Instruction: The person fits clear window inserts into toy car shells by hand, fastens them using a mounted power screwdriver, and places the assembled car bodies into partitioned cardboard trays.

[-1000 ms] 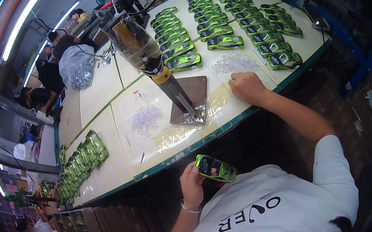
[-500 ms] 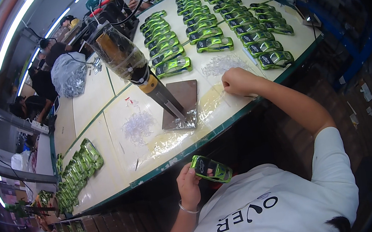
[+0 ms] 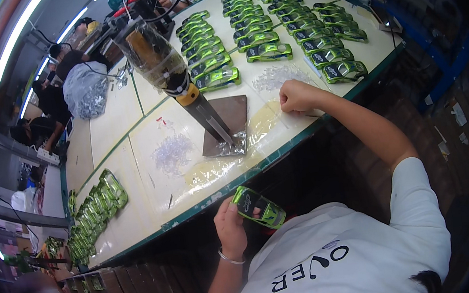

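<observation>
Just off the table's front edge, my left hand (image 3: 230, 230) grips a toy car body shell (image 3: 259, 208), bright green with a black hood and open window gaps. The shell is tilted, its hood end by my thumb. My right hand (image 3: 299, 97) rests closed on the table beside a heap of small clear plastic pieces (image 3: 280, 79); whatever its fingers hold is hidden. Between the hands, a machine's dark post (image 3: 206, 118), wrapped in clear plastic higher up, comes down onto a brown plate (image 3: 225, 113).
Rows of green car shells (image 3: 255, 39) fill the table's far side. More shells (image 3: 95, 210) lie at the left end. A second heap of clear pieces (image 3: 172, 153) sits left of the plate. A plastic bag (image 3: 87, 93) and several people are farther back.
My left hand has moved slightly up and left with the car shell, whose tilt has shifted a little. My right hand stays closed at about the same spot.
</observation>
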### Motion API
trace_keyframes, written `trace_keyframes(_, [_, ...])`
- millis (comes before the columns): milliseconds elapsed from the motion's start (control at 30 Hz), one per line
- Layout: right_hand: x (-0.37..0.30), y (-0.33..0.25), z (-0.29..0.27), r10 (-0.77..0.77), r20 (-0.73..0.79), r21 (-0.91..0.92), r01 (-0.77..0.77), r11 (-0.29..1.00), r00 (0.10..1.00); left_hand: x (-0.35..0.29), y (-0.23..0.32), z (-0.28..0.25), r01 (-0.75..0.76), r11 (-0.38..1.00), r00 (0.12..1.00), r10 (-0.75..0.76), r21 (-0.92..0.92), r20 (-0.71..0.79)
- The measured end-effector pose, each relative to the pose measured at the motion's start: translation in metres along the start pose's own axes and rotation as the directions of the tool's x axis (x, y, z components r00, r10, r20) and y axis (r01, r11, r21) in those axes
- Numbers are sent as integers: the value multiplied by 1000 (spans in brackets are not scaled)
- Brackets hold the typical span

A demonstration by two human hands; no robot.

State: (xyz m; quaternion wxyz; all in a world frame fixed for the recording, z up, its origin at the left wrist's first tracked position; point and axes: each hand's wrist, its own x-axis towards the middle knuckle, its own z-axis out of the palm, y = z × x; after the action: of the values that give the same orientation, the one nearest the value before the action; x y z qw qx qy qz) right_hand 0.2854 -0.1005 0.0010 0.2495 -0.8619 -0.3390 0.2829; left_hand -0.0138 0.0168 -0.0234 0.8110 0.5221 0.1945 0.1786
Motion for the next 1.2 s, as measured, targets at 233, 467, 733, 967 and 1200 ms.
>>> trace_keyframes(233, [-65,-30,23,-201,5,690,142,710,980,10,19,13,-86,995,993,81,55,82])
trace_keyframes(467, [-97,-60,67,-497,-87,789,364,495,864,11,20,26,-226,936,967,183,270,176])
trace_keyframes(733, [-97,-60,72,-500,-5,872,249,422,866,7,29,33,-294,889,950,233,350,206])
trace_keyframes(967, [-95,-59,69,-484,53,872,196,448,874,8,28,31,-298,864,948,216,406,235])
trace_keyframes(1200, [-89,-56,58,-613,122,616,425,663,780,8,27,30,-289,848,948,188,444,257])
